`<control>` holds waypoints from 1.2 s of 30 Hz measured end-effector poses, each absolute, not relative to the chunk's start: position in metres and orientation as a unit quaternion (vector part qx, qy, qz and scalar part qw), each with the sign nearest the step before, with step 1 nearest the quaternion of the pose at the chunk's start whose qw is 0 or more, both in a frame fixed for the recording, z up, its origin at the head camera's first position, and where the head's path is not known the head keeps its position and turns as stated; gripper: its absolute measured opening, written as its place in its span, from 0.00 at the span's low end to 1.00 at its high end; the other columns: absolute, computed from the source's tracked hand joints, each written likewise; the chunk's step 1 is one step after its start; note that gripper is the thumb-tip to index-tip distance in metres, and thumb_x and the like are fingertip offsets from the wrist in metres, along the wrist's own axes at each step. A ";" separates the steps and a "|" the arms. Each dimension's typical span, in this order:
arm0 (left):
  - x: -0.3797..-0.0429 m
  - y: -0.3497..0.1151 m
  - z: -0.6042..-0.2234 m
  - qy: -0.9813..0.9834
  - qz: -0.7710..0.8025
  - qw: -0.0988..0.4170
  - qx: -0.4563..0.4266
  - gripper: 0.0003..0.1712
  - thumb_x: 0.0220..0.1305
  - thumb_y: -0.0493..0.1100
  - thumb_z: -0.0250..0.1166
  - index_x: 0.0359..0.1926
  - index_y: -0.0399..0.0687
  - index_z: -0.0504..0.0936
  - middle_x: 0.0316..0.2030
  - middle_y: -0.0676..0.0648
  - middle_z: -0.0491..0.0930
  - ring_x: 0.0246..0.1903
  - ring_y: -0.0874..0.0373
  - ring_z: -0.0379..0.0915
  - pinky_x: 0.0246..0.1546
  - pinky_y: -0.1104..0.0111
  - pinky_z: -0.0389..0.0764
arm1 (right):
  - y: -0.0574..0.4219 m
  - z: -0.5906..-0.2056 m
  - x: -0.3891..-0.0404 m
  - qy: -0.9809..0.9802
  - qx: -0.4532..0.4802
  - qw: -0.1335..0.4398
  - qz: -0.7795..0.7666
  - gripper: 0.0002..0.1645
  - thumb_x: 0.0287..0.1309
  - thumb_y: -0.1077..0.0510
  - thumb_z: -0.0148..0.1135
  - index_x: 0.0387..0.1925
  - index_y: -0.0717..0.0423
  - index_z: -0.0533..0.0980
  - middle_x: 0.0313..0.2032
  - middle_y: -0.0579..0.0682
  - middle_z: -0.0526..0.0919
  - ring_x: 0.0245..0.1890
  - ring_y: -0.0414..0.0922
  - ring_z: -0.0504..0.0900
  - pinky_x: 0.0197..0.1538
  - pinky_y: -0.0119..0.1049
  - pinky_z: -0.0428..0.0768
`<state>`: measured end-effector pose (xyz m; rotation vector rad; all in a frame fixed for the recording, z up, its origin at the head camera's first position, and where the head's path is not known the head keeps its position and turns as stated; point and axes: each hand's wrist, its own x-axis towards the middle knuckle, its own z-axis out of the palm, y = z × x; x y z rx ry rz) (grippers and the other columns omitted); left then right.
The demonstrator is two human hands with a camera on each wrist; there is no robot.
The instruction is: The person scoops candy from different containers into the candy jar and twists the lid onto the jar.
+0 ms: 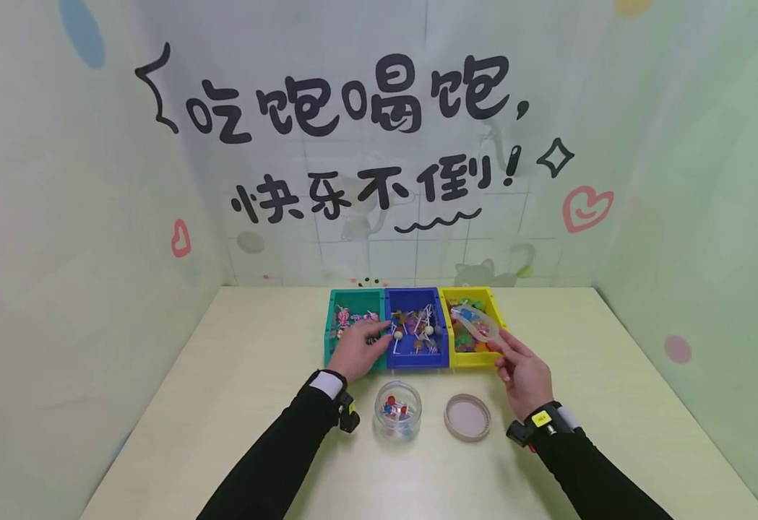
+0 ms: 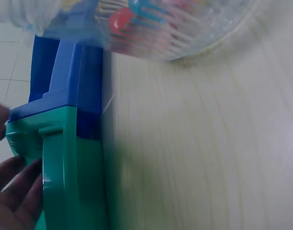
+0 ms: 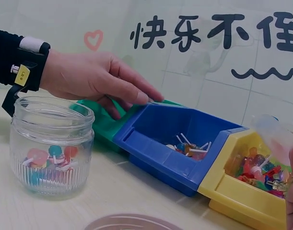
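My right hand [image 1: 527,375] holds a translucent scoop [image 1: 476,323] by its handle, its bowl over the yellow bin [image 1: 497,307]. Coloured pieces show in or through the bowl. My left hand [image 1: 355,352] reaches over the green bin [image 1: 329,339], thumb and forefinger extended at its border with the blue bin [image 1: 446,357]. In the left wrist view, other fingers [image 2: 29,201] of that hand dip behind the green front wall. A ribbed glass jar [image 3: 52,143] stands uncovered in front of the bins, with several small lollipops [image 3: 55,155] low inside.
Small wrapped-looking pink pieces [image 1: 345,318] lie in the green bin, small lollipops [image 1: 418,328] in the blue one, and shiny coloured pieces [image 3: 261,167] in the yellow. A round pinkish lid [image 1: 467,417] lies right of the jar. Printed walls enclose the wooden table [image 1: 255,404].
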<state>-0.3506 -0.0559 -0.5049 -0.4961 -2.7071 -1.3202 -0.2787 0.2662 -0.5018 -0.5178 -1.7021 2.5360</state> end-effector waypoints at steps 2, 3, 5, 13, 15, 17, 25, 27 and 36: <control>-0.350 -0.059 -0.506 -0.878 -0.446 0.060 -0.162 0.22 0.81 0.45 0.66 0.69 0.47 0.86 0.69 0.39 0.83 0.64 0.42 0.85 0.65 0.48 0.87 | 0.268 -0.500 -0.277 -0.554 -0.165 0.018 0.816 0.30 0.90 0.58 0.41 0.84 0.50 0.65 0.44 0.35 0.92 0.35 0.34 0.77 0.31 0.20 0.72; -0.349 -0.060 -0.506 -0.874 -0.455 0.066 -0.160 0.21 0.80 0.45 0.66 0.69 0.46 0.86 0.69 0.40 0.84 0.63 0.43 0.86 0.64 0.48 0.88 | 0.268 -0.499 -0.276 -0.556 -0.165 0.016 0.815 0.29 0.90 0.57 0.41 0.84 0.49 0.66 0.44 0.35 0.92 0.36 0.35 0.76 0.31 0.20 0.72; -0.348 -0.064 -0.506 -0.864 -0.472 0.077 -0.159 0.21 0.80 0.43 0.66 0.67 0.43 0.86 0.66 0.40 0.86 0.59 0.43 0.88 0.60 0.49 0.90 | 0.269 -0.498 -0.275 -0.557 -0.164 0.015 0.814 0.29 0.90 0.57 0.42 0.84 0.49 0.66 0.45 0.35 0.92 0.36 0.36 0.76 0.31 0.20 0.73; -0.336 -0.077 -0.501 -0.853 -0.503 0.066 -0.122 0.20 0.81 0.47 0.67 0.66 0.44 0.87 0.63 0.40 0.86 0.59 0.43 0.86 0.59 0.51 0.90 | 0.271 -0.492 -0.271 -0.562 -0.156 0.005 0.812 0.29 0.90 0.56 0.42 0.83 0.49 0.67 0.46 0.37 0.92 0.37 0.37 0.77 0.33 0.21 0.75; -0.331 -0.079 -0.499 -0.852 -0.507 0.063 -0.115 0.20 0.81 0.49 0.67 0.65 0.46 0.88 0.63 0.41 0.87 0.60 0.45 0.86 0.61 0.51 0.90 | 0.271 -0.489 -0.268 -0.564 -0.150 0.003 0.812 0.29 0.90 0.56 0.43 0.83 0.50 0.67 0.46 0.37 0.92 0.38 0.38 0.77 0.34 0.21 0.75; -0.326 -0.082 -0.497 -0.851 -0.510 0.065 -0.110 0.20 0.80 0.50 0.68 0.64 0.47 0.88 0.62 0.43 0.87 0.60 0.46 0.86 0.62 0.52 0.89 | 0.272 -0.486 -0.265 -0.572 -0.141 0.001 0.808 0.28 0.90 0.55 0.43 0.83 0.50 0.67 0.46 0.37 0.92 0.38 0.38 0.77 0.35 0.21 0.77; -0.298 -0.092 -0.494 -0.839 -0.529 0.009 -0.122 0.27 0.79 0.58 0.68 0.70 0.51 0.84 0.65 0.47 0.85 0.62 0.49 0.84 0.65 0.51 0.87 | 0.275 -0.472 -0.250 -0.594 -0.083 -0.007 0.800 0.29 0.90 0.54 0.44 0.83 0.57 0.66 0.47 0.38 0.93 0.37 0.38 0.78 0.36 0.23 0.78; -0.290 -0.094 -0.497 -0.827 -0.545 -0.028 -0.135 0.33 0.77 0.59 0.69 0.74 0.49 0.80 0.69 0.44 0.83 0.65 0.45 0.83 0.67 0.49 0.86 | 0.276 -0.468 -0.246 -0.591 -0.071 -0.011 0.804 0.29 0.89 0.53 0.46 0.82 0.58 0.67 0.47 0.38 0.93 0.36 0.38 0.78 0.36 0.23 0.78; -0.259 -0.099 -0.521 -0.787 -0.558 -0.165 -0.205 0.56 0.65 0.54 0.82 0.84 0.40 0.63 0.80 0.35 0.69 0.78 0.34 0.69 0.79 0.42 0.73 | 0.271 -0.458 -0.229 -0.605 -0.052 -0.026 0.794 0.22 0.89 0.53 0.46 0.69 0.50 0.81 0.44 0.40 0.92 0.35 0.40 0.79 0.37 0.24 0.80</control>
